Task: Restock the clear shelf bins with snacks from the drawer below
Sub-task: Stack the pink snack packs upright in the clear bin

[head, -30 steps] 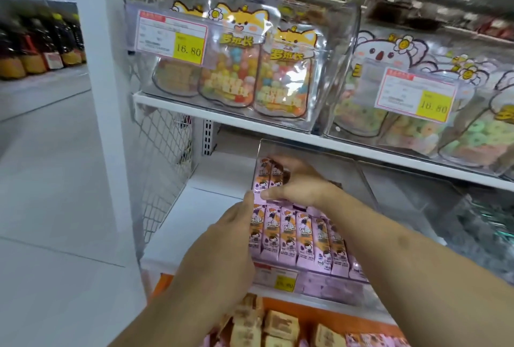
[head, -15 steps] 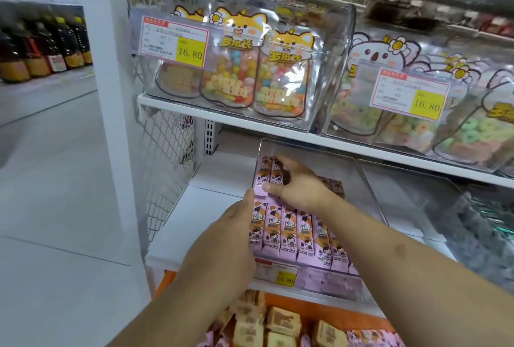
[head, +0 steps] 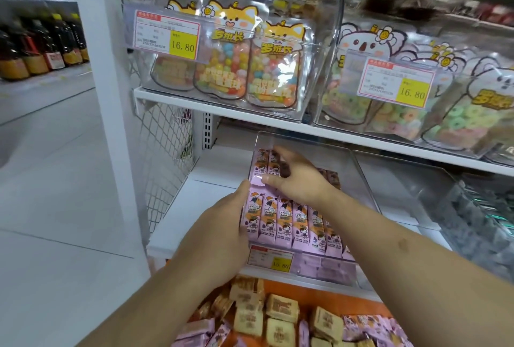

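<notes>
A clear shelf bin on the lower white shelf holds rows of pink snack packs. My left hand rests against the left end of the front row, fingers straight, thumb up near the bin's left wall. My right hand reaches into the bin and lies over the back row of pink packs, fingers spread and thumb touching a pack's edge. Below, the orange drawer holds loose pink packs and tan biscuit packs.
The shelf above carries clear bins of candy bags with price tags. A second clear bin stands to the right. A white post and wire mesh panel flank the left; bottles line a far shelf.
Both hands have stayed on the pink packs; my right hand's fingers have spread a little further over the back row. The camera has shifted slightly.
</notes>
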The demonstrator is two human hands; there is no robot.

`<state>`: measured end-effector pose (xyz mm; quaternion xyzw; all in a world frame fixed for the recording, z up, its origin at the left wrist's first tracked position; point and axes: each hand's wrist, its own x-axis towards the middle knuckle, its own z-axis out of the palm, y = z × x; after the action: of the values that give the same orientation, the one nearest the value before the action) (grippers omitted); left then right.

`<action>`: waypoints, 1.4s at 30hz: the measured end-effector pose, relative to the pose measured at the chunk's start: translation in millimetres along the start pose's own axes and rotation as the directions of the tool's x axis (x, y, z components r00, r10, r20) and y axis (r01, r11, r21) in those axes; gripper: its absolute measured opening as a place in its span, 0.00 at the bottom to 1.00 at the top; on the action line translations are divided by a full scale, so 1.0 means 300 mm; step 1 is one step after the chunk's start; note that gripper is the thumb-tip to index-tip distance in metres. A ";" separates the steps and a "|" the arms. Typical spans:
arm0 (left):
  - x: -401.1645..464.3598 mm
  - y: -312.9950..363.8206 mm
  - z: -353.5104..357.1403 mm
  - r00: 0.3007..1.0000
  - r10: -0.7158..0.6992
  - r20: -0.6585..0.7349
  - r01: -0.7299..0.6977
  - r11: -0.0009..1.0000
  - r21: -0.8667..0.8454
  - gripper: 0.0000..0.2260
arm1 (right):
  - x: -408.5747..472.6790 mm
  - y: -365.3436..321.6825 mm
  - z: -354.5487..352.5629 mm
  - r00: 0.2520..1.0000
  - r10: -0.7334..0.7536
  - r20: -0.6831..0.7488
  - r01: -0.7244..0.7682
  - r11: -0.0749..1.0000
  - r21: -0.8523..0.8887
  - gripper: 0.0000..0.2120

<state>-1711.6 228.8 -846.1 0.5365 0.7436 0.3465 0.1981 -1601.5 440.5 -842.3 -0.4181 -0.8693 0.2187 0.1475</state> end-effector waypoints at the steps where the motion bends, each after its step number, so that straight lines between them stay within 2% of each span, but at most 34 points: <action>1: 0.000 0.001 -0.003 1.000 0.002 0.011 -0.002 1.000 -0.012 0.35 | -0.025 -0.010 -0.012 1.000 -0.011 -0.012 0.011 1.000 0.001 0.40; 4: -0.015 0.008 -0.019 1.000 0.021 0.014 -0.020 0.998 -0.052 0.32 | -0.125 -0.041 -0.052 0.999 -0.017 -0.039 0.018 0.999 0.048 0.37; 9: -0.102 0.042 -0.052 0.996 0.090 0.007 -0.090 0.995 -0.045 0.33 | -0.338 -0.071 -0.101 0.995 -0.063 -0.077 0.070 0.993 0.096 0.34; 14: -0.262 0.008 -0.040 1.000 0.008 -0.014 -0.008 1.000 0.025 0.32 | -0.617 -0.071 -0.057 0.984 -0.146 -0.098 0.163 0.964 0.210 0.24; 18: -0.408 -0.039 0.051 0.996 0.023 0.089 -0.027 0.998 0.049 0.25 | -0.822 0.006 0.089 0.981 -0.174 0.082 0.156 0.969 0.190 0.19; 21: -0.476 -0.113 0.151 0.974 -0.006 0.226 -0.024 0.991 0.132 0.26 | -0.907 0.084 0.214 0.957 -0.053 0.286 0.030 0.996 0.084 0.23; 25: -0.486 -0.295 0.282 0.887 -0.100 0.451 -0.026 0.964 0.265 0.30 | -0.962 0.210 0.357 0.858 0.100 0.503 -0.105 0.994 -0.018 0.28; 28: -0.442 -0.449 0.353 0.830 -0.152 0.537 -0.015 0.955 0.295 0.38 | -0.958 0.286 0.452 0.777 0.146 0.613 -0.146 0.988 -0.050 0.31; 31: -0.397 -0.564 0.409 0.763 -0.237 0.601 0.049 0.949 0.313 0.48 | -0.941 0.344 0.544 0.712 0.174 0.680 -0.147 0.984 -0.097 0.31; 36: -0.348 -0.719 0.499 0.635 -0.299 0.712 0.066 0.940 0.336 0.46 | -0.929 0.427 0.685 0.649 0.155 0.745 -0.082 0.988 -0.134 0.31; 38: -0.333 -0.758 0.534 0.630 -0.297 0.718 -0.005 0.923 0.385 0.45 | -0.936 0.465 0.736 0.642 0.167 0.749 -0.074 0.985 -0.156 0.30; 42: -0.302 -0.804 0.594 0.659 -0.272 0.702 -0.095 0.895 0.436 0.35 | -0.946 0.522 0.809 0.630 0.208 0.748 -0.039 0.971 -0.237 0.19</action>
<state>-1720.9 153.6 -1150.0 0.6225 0.6797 -0.0905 0.3773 -1432.3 240.5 -1150.9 -0.3571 -0.8356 0.2974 -0.2931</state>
